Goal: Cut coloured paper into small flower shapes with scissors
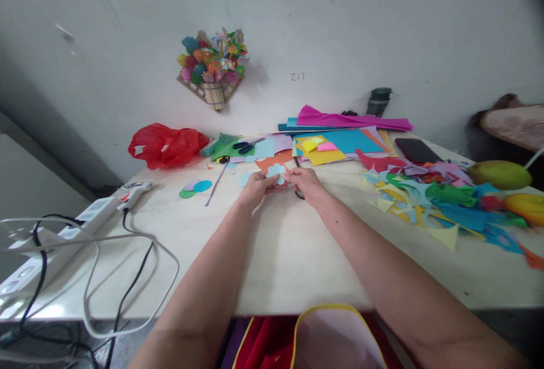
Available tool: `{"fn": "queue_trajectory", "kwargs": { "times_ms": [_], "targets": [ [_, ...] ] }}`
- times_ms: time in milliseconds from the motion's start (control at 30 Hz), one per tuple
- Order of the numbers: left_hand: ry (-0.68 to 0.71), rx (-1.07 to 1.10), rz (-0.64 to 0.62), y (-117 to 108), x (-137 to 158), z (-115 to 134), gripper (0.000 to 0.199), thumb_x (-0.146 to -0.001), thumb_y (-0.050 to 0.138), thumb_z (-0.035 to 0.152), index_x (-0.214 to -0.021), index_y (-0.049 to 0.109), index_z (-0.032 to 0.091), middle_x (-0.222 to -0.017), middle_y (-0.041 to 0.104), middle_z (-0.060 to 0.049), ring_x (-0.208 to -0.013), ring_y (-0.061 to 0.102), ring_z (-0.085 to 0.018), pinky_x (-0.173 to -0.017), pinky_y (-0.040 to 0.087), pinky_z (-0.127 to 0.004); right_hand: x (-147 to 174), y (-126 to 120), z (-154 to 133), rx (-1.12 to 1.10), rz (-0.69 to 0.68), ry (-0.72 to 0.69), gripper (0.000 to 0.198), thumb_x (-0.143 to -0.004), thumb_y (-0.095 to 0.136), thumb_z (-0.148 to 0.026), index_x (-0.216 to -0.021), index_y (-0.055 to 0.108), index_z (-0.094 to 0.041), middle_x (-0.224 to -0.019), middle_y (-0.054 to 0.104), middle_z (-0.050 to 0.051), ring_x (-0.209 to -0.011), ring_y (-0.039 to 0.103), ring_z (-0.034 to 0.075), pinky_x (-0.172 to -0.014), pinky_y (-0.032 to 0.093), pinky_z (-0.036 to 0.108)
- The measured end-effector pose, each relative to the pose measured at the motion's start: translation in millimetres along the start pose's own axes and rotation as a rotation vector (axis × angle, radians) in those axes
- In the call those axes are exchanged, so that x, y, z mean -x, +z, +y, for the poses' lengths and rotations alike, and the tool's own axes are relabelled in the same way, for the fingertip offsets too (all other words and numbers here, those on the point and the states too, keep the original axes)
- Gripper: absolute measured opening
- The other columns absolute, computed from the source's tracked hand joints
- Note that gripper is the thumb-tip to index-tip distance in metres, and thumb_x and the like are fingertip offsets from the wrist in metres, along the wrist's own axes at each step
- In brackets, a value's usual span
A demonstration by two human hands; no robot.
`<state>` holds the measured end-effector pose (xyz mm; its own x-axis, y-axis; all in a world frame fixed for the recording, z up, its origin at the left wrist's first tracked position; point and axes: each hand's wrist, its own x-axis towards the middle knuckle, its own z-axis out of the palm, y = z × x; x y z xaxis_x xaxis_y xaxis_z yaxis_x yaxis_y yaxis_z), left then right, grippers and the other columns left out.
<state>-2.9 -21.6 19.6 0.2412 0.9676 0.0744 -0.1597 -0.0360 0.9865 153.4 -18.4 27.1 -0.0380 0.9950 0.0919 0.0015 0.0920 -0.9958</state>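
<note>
Head — hands (255,187) (306,183) pinching flower (276,169) edges, roomy tabletop (297,261)

Indoor papercraft wkspace, table (289,261) w/ coloured paper scraps (463,216), scissors (243,147), bunch of flowers (212,60) on wall (340,29)

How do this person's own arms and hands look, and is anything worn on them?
The left hand and right hand wear no gloves. The left arm and right arm show no sleeves, and no watch or bracelet is visible. A small dark spot marks the right arm.
</note>
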Motion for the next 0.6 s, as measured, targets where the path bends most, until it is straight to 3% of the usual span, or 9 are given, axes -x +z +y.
{"fn": "queue_trajectory", "kwargs": {
  "times_ms": [167, 300, 400, 500, 600],
  "targets": [
    [0.019, 0.011, 0.103, -2, -2, -3, 0.046, -0.055, 0.086, 0.042, -0.084, 0.068, 0.012, -0.076, 0.073, -0.008, -0.072, 0.071, -0.020, -0.067, 0.055, -0.028, -6, -9, -2, 0.284, -0.011, -0.049, 0.019, -0.073, 0.070, -0.036, -0.073, 0.071, -0.017, -0.065, 0.065, 0.002, -0.061, 0.057, 0.014, -0.051, 0.041, 0.024],
    [0.030, 0.042, 0.150, -7, -5, -5, 0.044, -0.056, 0.085, 0.040, -0.084, 0.066, 0.012, -0.080, 0.073, -0.009, -0.077, 0.073, -0.022, -0.064, 0.054, -0.026, -8, -28, -11, 0.947, 0.044, -0.128, 0.019, -0.079, 0.070, -0.031, -0.092, 0.075, -0.020, -0.098, 0.075, 0.008, -0.094, 0.067, 0.023, -0.075, 0.049, 0.030],
    [0.028, 0.051, 0.175, -9, -6, -6, 0.045, -0.056, 0.085, 0.040, -0.084, 0.065, 0.012, -0.083, 0.073, -0.011, -0.081, 0.073, -0.024, -0.064, 0.055, -0.027, -3, -35, -21, 1.338, -0.031, -0.030, 0.031, -0.082, 0.067, -0.038, -0.105, 0.074, -0.018, -0.112, 0.073, 0.015, -0.105, 0.067, 0.029, -0.079, 0.049, 0.034],
    [0.039, 0.067, 0.178, -10, -6, -7, 0.048, -0.054, 0.086, 0.042, -0.085, 0.065, 0.012, -0.083, 0.073, -0.012, -0.080, 0.073, -0.024, -0.064, 0.056, -0.028, 4, -32, -30, 1.449, -0.144, 0.039, 0.040, -0.082, 0.066, -0.041, -0.113, 0.072, -0.017, -0.118, 0.071, 0.016, -0.109, 0.066, 0.030, -0.079, 0.049, 0.033],
    [0.046, 0.077, 0.172, -11, -6, -9, 0.052, -0.052, 0.088, 0.044, -0.086, 0.065, 0.011, -0.081, 0.073, -0.011, -0.078, 0.073, -0.024, -0.063, 0.055, -0.027, 9, -25, -32, 1.476, -0.185, 0.038, 0.034, -0.082, 0.063, -0.029, -0.112, 0.071, -0.016, -0.114, 0.072, 0.016, -0.108, 0.067, 0.029, -0.079, 0.049, 0.032]
  ]
}}
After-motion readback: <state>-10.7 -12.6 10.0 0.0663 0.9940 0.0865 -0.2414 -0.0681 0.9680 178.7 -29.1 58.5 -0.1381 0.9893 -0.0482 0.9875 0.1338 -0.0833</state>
